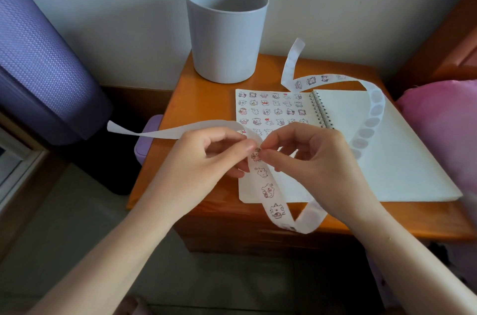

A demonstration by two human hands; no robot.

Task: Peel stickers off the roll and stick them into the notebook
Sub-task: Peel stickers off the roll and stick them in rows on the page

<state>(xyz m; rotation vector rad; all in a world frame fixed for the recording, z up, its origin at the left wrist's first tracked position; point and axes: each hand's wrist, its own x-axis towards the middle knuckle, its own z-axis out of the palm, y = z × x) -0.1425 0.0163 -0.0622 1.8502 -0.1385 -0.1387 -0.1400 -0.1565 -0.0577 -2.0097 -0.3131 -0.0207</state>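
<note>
Left hand: thumb and fingers pinch the long white paper sticker strip above the tabletop's front edge.
Right hand: fingertips pinch the edge of a small cartoon sticker on that strip.
Both hands hide the lower left page of the white spiral-bound notebook, which lies open on the orange wooden tabletop. The strip loops across its blank right page.
Behind: grey plastic bucket.
Left: purple rolled mat.
Right: pink cushion.

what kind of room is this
Probably a bedroom. A small wooden bedside table stands against the wall, pink bedding lies close on its right, and a rolled purple mat stands to its left.
</note>
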